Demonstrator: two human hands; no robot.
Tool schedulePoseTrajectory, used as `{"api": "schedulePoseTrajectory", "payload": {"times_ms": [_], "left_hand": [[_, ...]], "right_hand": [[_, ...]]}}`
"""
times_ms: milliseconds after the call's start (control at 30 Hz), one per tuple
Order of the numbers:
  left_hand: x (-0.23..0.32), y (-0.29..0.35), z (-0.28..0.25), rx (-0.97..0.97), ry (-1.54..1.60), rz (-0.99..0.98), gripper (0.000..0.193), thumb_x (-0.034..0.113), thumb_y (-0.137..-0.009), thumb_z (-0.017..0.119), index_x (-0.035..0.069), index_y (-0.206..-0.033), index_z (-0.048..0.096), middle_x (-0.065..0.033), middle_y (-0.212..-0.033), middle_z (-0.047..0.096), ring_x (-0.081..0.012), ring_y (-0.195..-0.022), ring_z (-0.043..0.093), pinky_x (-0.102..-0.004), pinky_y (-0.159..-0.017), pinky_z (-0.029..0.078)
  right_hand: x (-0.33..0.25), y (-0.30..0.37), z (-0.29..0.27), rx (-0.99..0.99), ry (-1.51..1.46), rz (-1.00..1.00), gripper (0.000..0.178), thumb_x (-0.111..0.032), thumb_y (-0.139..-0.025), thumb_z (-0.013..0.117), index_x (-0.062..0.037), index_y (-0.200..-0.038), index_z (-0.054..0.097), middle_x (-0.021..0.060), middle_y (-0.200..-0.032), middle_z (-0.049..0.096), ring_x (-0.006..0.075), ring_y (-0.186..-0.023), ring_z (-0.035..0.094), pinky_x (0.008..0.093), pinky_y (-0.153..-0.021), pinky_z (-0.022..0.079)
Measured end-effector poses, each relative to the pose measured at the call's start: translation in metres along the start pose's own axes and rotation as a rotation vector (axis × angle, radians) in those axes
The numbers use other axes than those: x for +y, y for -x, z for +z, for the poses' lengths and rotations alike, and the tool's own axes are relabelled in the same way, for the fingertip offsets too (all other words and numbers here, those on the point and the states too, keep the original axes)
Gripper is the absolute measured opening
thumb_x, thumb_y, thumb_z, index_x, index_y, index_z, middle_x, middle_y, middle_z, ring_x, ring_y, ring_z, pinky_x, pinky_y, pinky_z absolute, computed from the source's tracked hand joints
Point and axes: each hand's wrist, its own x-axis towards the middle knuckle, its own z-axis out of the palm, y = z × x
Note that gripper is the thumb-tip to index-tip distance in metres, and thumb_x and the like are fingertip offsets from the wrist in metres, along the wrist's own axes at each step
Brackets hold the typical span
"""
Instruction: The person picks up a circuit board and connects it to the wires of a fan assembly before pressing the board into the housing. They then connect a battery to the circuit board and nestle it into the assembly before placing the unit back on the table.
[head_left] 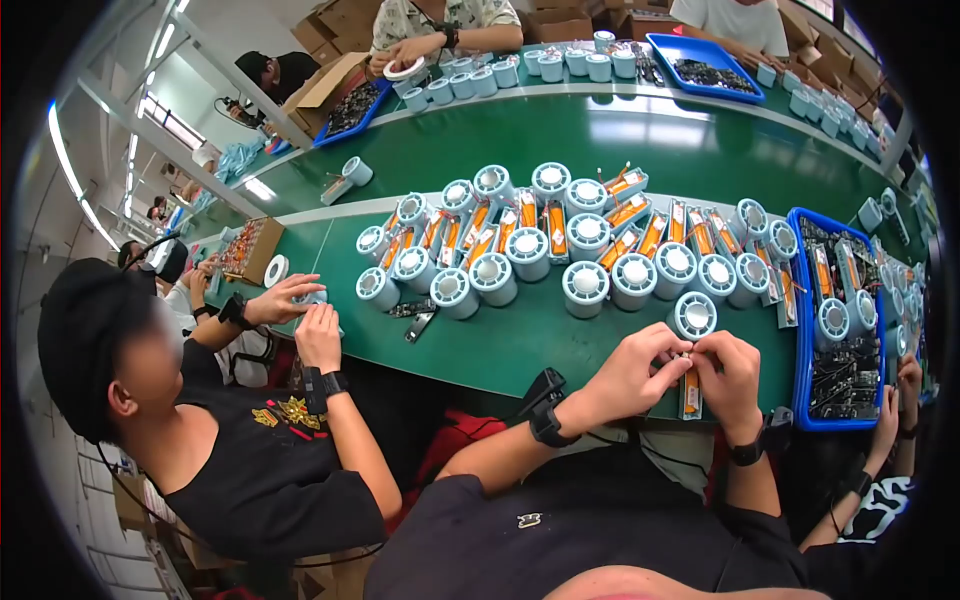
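Both hands meet at the near edge of the green worktop [520, 340]. Left hand [628, 372] and right hand [728, 380] pinch a small part [685, 356] together between the fingertips; each grip is clamped on it, fingers curled tight. What the part is, too small to tell. Directly under the part, an orange flat module [690, 392] lies on the worktop edge, partly covered by the right hand. Just behind the hands stands a pale blue round fan housing [693, 315], close but not touching. Beyond that housing, a dense cluster of similar round housings [528, 252] mixed with orange modules [557, 230] spreads across the worktop. Right of the housing, a blue tray [801, 330] holds dark parts and more orange modules. Left of the housing, well apart, another person's hands [300, 315] work on a pale blue piece. Black wrist devices on both of the wearer's wrists.
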Motion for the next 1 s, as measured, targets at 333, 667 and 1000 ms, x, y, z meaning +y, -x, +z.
{"api": "schedulePoseTrajectory", "payload": {"times_ms": [333,667,1000], "left_hand": [[-0.002,-0.007,-0.004,-0.107,0.038,-0.038,0.019,0.011,-0.098,0.069,-0.005,-0.107,0.065,-0.007,-0.097,0.065,-0.0124,-0.085,0.069,-0.0272,-0.066,0.057],[0.0,-0.02,-0.009,-0.31,0.451,-0.428,0.022,0.015,-0.096,0.072,-0.003,-0.105,0.063,-0.0069,-0.089,0.067,-0.0111,-0.075,0.068,-0.027,-0.065,0.055],[0.024,-0.052,-0.004,-0.33,-0.727,0.444,0.013,0.014,-0.085,0.074,0.008,-0.095,0.069,-0.0057,-0.094,0.066,-0.028,-0.105,0.061,-0.0429,-0.092,0.047]], "right_hand": [[0.01,-0.003,0.001,0.072,-0.071,0.002,0.015,0.001,-0.073,0.079,-0.0035,-0.078,0.065,0.0086,-0.068,0.064,0.0231,-0.056,0.06,0.0337,-0.052,0.045],[-0.018,0.026,-0.026,-0.327,-0.417,0.482,0.017,-0.009,-0.083,0.079,-0.0001,-0.083,0.066,0.0051,-0.064,0.06,0.0112,-0.049,0.049,0.0294,-0.048,0.037],[-0.03,-0.003,-0.048,-0.397,-0.183,0.449,0.012,-0.007,-0.088,0.064,0.0039,-0.092,0.061,0.0166,-0.07,0.061,0.0264,-0.061,0.06,0.0354,-0.058,0.044]]}}
